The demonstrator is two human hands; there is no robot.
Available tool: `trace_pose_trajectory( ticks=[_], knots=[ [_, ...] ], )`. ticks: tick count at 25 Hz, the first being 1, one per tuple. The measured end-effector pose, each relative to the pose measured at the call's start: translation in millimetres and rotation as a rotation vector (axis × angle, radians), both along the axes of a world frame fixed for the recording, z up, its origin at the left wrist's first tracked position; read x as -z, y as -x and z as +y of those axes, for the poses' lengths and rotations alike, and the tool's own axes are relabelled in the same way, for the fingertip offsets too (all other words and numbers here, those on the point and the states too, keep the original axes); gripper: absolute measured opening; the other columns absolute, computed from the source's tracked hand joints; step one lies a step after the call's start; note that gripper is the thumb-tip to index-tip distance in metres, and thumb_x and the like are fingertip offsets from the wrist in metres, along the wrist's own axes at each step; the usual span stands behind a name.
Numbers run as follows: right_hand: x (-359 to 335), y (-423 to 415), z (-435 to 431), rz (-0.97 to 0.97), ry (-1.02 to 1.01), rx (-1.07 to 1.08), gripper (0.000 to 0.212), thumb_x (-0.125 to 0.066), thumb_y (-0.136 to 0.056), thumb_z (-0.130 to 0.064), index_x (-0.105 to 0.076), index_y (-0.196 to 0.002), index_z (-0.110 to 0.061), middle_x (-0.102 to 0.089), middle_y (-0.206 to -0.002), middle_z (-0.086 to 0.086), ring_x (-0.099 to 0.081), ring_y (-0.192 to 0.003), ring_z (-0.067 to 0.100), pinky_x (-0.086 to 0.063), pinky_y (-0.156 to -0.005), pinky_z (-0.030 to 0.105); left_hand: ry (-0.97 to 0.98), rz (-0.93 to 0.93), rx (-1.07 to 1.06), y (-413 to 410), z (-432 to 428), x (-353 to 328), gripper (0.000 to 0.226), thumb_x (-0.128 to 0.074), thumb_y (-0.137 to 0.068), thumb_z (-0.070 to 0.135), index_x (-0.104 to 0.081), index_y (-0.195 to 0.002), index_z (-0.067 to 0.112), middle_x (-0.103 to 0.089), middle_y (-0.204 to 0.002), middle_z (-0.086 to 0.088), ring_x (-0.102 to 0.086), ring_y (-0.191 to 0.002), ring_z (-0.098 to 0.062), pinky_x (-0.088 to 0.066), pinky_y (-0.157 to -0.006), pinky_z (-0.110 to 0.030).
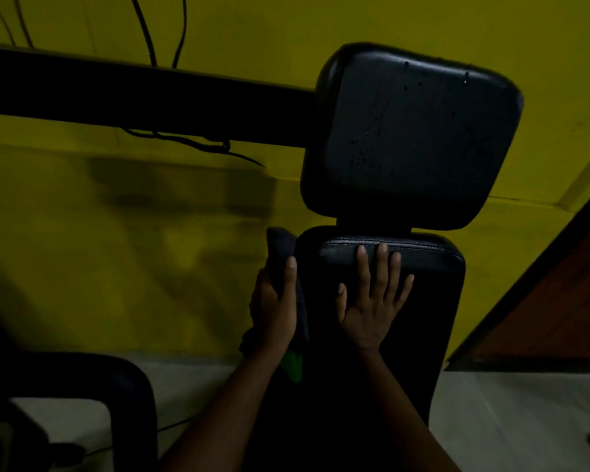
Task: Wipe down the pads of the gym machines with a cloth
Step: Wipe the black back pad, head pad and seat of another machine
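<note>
A long black back pad (433, 301) runs up the middle of the dim view, with a squarish black head pad (413, 137) above it, speckled with droplets. My left hand (275, 308) grips a dark cloth (280, 257) against the back pad's left side; a green bit of the cloth (293, 364) hangs below the wrist. My right hand (372, 301) lies flat on the pad's upper face, fingers straight and spread, tips near the stitched top edge.
A thick black machine beam (133, 93) crosses the upper left, with black cables (181, 28) hanging above and below it. The wall behind is yellow (116, 250). A curved black frame (126, 379) stands at lower left, a brown sloping panel (552, 301) at right, pale floor below.
</note>
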State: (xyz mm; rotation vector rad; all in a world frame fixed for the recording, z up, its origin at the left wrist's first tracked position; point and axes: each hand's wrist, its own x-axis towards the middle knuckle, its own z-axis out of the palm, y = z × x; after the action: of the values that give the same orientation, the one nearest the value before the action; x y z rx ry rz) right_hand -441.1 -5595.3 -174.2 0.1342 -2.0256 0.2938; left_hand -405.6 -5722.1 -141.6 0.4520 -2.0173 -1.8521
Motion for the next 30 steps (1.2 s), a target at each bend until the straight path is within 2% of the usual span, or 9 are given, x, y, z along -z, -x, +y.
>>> trace_pose_trajectory(
  ticks=[3, 6, 10, 13, 15, 19, 22, 26, 30],
  knots=[
    [3, 0, -1, 0.008, 0.015, 0.002, 0.057, -0.02, -0.096, -0.046, -0.009, -0.149, -0.03, -0.006, -0.156, 0.001, -0.002, -0.146, 0.017, -0.006, -0.116, 0.048, -0.092, -0.093, -0.012, -20, -1, 33, 0.077, -0.033, -0.081, 0.073, -0.055, -0.116, 0.008, -0.059, -0.102, -0.008, -0.058, -0.102, -0.035, -0.049, -0.083, -0.043],
    [-6, -2, -1, -0.024, 0.025, -0.009, 0.057, -0.02, -0.096, -0.047, -0.006, -0.149, -0.03, -0.01, -0.156, 0.003, 0.001, -0.145, 0.016, -0.004, -0.116, 0.047, -0.149, -0.161, 0.06, -23, -7, 30, 0.066, -0.03, -0.089, 0.061, -0.048, -0.132, 0.015, -0.053, -0.13, -0.01, -0.052, -0.118, -0.032, -0.044, -0.097, -0.044],
    [11, -25, -6, -0.106, 0.11, -0.098, 0.054, -0.024, -0.098, -0.045, -0.012, -0.148, -0.03, -0.019, -0.152, 0.007, 0.002, -0.145, 0.014, -0.005, -0.115, 0.047, -0.091, 0.003, 0.107, -18, -7, -1, 0.056, -0.027, -0.097, 0.05, -0.035, -0.143, 0.02, -0.036, -0.149, -0.003, -0.036, -0.135, -0.023, -0.031, -0.109, -0.037],
    [93, -76, -28, -0.244, 0.131, -0.158, 0.054, -0.022, -0.098, -0.047, -0.005, -0.148, -0.035, -0.001, -0.158, -0.002, 0.003, -0.146, 0.016, -0.008, -0.114, 0.048, -0.113, 0.031, 0.076, -23, -4, 21, 0.054, -0.028, -0.098, 0.049, -0.037, -0.141, 0.018, -0.04, -0.145, -0.003, -0.04, -0.13, -0.019, -0.033, -0.096, -0.027],
    [142, -94, -31, -0.288, 0.082, -0.143, 0.055, -0.021, -0.098, -0.047, -0.004, -0.148, -0.033, 0.009, -0.158, -0.006, 0.004, -0.146, 0.018, -0.007, -0.114, 0.05, -0.126, -0.009, 0.049, -31, -4, 58, 0.055, -0.03, -0.096, 0.053, -0.04, -0.138, 0.018, -0.047, -0.137, -0.003, -0.046, -0.122, -0.019, -0.036, -0.092, -0.029],
    [174, -71, -29, -0.2, 0.002, -0.065, 0.056, -0.02, -0.099, -0.046, 0.001, -0.149, -0.029, 0.014, -0.157, -0.004, 0.008, -0.145, 0.019, 0.001, -0.115, 0.048, -0.209, -0.079, 0.021, -57, -8, 148, 0.055, -0.027, -0.091, 0.06, -0.042, -0.131, 0.025, -0.052, -0.122, 0.009, -0.049, -0.11, -0.007, -0.037, -0.085, -0.022],
    [186, -62, -31, -0.103, 0.014, -0.05, 0.057, -0.019, -0.098, -0.045, 0.0, -0.149, -0.028, 0.013, -0.157, -0.004, 0.007, -0.145, 0.019, 0.002, -0.116, 0.046, -0.305, -0.195, 0.067, -67, -17, 196, 0.051, -0.027, -0.098, 0.044, -0.037, -0.141, 0.019, -0.044, -0.142, -0.001, -0.043, -0.115, -0.006, -0.034, -0.092, -0.023],
    [184, -65, -32, -0.113, 0.032, -0.06, 0.057, -0.017, -0.098, -0.046, 0.002, -0.148, -0.029, 0.016, -0.157, -0.005, 0.009, -0.145, 0.017, 0.002, -0.116, 0.046, -0.304, -0.165, 0.144, -59, -23, 184, 0.067, -0.036, -0.086, 0.068, -0.043, -0.137, 0.025, -0.047, -0.14, 0.005, -0.046, -0.127, -0.015, -0.037, -0.107, -0.037],
    [177, -65, -31, -0.137, 0.038, -0.075, 0.056, -0.017, -0.098, -0.046, 0.003, -0.148, -0.03, 0.017, -0.156, -0.008, 0.01, -0.145, 0.016, 0.002, -0.116, 0.044, -0.3, -0.057, 0.2, -50, -23, 167, 0.022, -0.03, -0.096, 0.045, -0.047, -0.109, 0.039, -0.05, -0.111, 0.021, -0.051, -0.105, 0.005, -0.038, -0.09, -0.019]
  ],
)
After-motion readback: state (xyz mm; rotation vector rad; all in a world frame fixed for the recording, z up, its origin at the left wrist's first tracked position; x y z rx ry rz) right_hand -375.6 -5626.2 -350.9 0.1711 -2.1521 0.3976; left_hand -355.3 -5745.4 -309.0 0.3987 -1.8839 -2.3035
